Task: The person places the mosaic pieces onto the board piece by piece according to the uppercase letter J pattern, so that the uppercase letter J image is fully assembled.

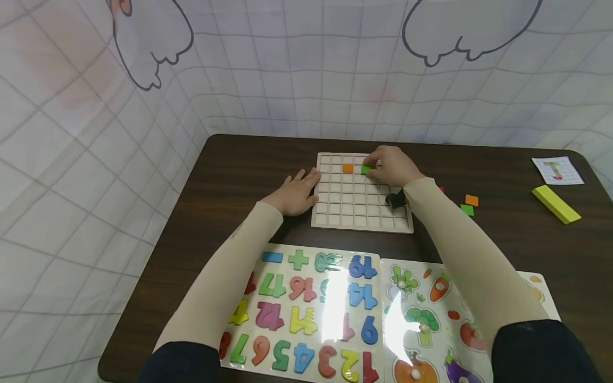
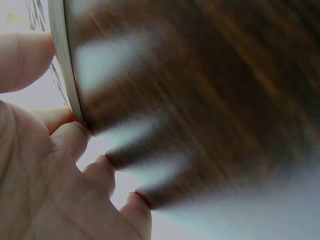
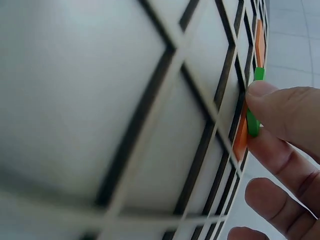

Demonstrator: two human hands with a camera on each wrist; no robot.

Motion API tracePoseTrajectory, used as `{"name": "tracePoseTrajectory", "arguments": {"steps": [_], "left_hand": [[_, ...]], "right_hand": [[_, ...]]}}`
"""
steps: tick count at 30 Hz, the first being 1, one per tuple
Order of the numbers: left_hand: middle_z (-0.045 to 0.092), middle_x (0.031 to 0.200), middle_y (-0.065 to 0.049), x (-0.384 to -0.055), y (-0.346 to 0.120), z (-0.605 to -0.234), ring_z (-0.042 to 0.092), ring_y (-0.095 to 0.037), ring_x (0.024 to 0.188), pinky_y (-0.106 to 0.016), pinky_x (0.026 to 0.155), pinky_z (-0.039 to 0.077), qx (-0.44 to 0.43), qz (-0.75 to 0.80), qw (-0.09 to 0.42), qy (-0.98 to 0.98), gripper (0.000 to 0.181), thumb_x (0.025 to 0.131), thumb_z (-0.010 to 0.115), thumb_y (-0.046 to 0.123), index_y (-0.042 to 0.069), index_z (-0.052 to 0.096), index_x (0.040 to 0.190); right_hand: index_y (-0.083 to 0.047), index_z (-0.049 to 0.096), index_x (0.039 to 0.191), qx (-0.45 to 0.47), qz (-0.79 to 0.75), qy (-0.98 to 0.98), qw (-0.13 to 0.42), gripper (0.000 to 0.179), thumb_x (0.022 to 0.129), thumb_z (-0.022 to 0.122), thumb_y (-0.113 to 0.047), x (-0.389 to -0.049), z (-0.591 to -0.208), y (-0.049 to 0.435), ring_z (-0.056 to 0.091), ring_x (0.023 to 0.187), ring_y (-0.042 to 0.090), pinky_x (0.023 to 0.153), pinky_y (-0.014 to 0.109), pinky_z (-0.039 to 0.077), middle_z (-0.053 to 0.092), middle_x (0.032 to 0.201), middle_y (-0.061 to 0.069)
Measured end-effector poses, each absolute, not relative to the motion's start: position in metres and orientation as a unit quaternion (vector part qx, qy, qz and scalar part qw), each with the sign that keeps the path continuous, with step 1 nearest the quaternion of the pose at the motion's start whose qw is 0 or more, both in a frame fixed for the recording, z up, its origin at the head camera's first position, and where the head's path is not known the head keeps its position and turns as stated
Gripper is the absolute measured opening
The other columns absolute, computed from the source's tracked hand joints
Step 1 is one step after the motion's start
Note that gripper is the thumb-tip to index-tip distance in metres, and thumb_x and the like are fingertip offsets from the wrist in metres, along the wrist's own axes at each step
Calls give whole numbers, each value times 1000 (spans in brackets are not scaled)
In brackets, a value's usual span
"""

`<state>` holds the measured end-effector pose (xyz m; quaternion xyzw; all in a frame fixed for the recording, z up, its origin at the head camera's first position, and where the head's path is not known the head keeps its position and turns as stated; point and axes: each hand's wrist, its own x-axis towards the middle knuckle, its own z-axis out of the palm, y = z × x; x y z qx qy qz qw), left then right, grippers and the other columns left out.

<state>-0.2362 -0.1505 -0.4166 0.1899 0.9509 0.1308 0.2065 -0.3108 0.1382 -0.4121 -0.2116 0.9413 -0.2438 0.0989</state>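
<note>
Number puzzle (image 1: 285, 306) toward table's (image 1: 167, 266) near edge, veggie puzzle (image 1: 452, 338) right beside it. Right hand (image 1: 394, 166) pinches green tile (image 1: 366, 169) by grid board's (image 1: 347, 208) far edge, orange tile (image 1: 348, 168) sitting close by. Left hand (image 1: 297, 194) fingers spread out, touching board's left edge. Loose orange square (image 1: 471, 200) plus green square (image 1: 466, 210) off board's right edge. Yellow block (image 1: 556, 204) over by table's right edge, picture card (image 1: 557, 171) up near far right corner.

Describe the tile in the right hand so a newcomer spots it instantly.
On the dark table, find the pale grid board. Near its far edge, the right hand pinches a small tile: green, unlike the orange tile to its left.
</note>
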Motion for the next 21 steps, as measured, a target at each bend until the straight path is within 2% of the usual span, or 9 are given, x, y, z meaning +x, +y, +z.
{"name": "tracePoseTrajectory", "arguments": {"steps": [4, 15, 21], "left_hand": [[-3, 177, -2, -236, -150, -418, -3, -32, 165, -58, 133, 3, 190, 131, 206, 951, 69, 113, 38, 38, 17, 4, 169], [-4, 177, 0, -239, -140, -418, -4, -29, 165, -55, 134, 1, 191, 130, 207, 951, 70, 113, 38, 39, 19, 2, 169], [-3, 177, -1, -236, -147, -420, -3, -30, 165, -57, 133, 2, 182, 133, 204, 953, 70, 113, 39, 38, 18, 3, 169]], "right_hand": [[-8, 75, 127, -227, -234, 941, 88, 30, 98, 73, -16, -317, -415, 129, 66, 105, 30, 89, 47, 55, 68, 125, 12], [-9, 77, 123, -220, -237, 942, 84, 30, 94, 78, -16, -320, -414, 134, 65, 114, 33, 97, 49, 55, 68, 128, 12], [-9, 74, 129, -227, -243, 939, 93, 36, 95, 76, -19, -322, -415, 130, 64, 117, 33, 100, 50, 54, 68, 129, 12]]}}
